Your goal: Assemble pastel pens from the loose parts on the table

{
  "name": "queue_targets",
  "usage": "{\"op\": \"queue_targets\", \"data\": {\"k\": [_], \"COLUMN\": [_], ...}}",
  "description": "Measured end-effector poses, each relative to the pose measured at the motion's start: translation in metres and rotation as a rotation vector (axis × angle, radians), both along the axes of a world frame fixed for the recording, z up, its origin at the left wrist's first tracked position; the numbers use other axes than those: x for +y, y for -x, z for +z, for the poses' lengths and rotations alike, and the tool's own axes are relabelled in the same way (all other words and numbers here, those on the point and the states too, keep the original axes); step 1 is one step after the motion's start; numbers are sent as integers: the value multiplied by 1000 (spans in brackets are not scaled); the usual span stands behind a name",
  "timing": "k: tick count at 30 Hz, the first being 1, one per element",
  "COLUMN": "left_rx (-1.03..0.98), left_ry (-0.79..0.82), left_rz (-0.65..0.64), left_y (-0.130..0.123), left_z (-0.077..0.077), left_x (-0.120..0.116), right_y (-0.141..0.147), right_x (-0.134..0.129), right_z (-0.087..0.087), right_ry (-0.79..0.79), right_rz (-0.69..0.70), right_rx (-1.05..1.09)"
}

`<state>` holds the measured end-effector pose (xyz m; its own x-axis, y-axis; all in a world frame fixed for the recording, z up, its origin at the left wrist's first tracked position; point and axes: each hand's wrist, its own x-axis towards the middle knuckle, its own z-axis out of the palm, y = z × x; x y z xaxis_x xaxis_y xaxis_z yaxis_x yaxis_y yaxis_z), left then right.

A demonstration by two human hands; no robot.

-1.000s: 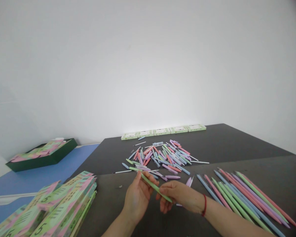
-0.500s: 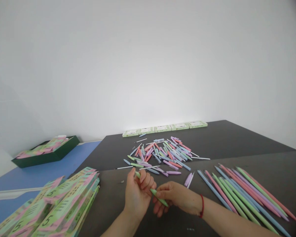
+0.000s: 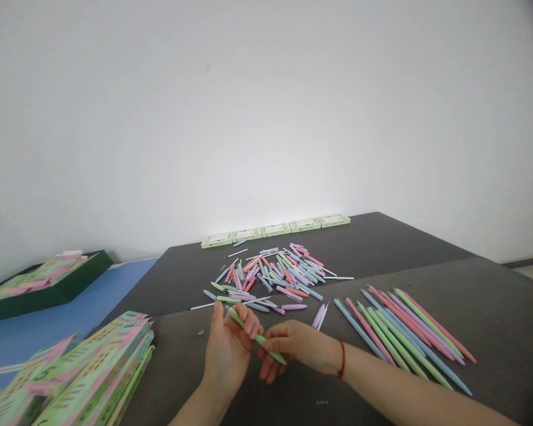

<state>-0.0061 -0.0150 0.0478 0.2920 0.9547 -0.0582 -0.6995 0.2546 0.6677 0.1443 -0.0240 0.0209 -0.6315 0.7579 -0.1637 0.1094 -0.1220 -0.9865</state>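
Observation:
My left hand (image 3: 231, 343) is closed around a light green pen piece (image 3: 235, 316), its tapered end showing above the fingers. Between the thumb and fingers of my right hand (image 3: 288, 348), a green pen piece (image 3: 273, 351) points down to the right. Both lie nearly in one line; my left fingers cover the middle, so I cannot tell whether they are joined. Beyond my hands spreads a loose heap of pastel pen pieces (image 3: 273, 275) with white refills among them. A purple pen piece (image 3: 318, 316) and a white refill (image 3: 323, 318) lie just past my right hand.
Several long pastel pens (image 3: 404, 331) lie side by side at the right. Light green boxes (image 3: 275, 229) line the dark table's far edge. Printed packs (image 3: 93, 367) are stacked at the near left, with a green tray (image 3: 71, 290) of similar packs behind on a blue surface (image 3: 128, 284).
The view has swung right, so everything appears farther left. My hands keep their grip, and the two green pieces look slightly closer together in line.

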Motion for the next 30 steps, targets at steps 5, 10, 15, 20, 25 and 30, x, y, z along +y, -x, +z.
{"op": "queue_targets", "data": {"k": [5,10,15,20,25,30], "left_rx": [600,1038,1411,1483,1444,1469], "left_ry": [-159,-653,-1091,-1230,-1249,-1195], "left_rz": [191,-140,-376,-421,-353,-249], "left_y": [-5,-18,-25,-25,-33,-32], "left_z": [-26,-37,-33,-37,-39,-44], "left_x": [9,-20,-42,-41,-43,-37], "right_y": [-52,-122,-142,-128,-95,-88], "right_x": [7,-13,-39,-47,-52,-46], "right_z": [35,47,32,23,8,-9], "right_ry": [-262,-490,-552,-606,-692,-708], "right_rz": [-233,-520,-537,-530,-453,-435], "right_rx": [-450,-1045,-1387,-1531,-1522,-1547]}}
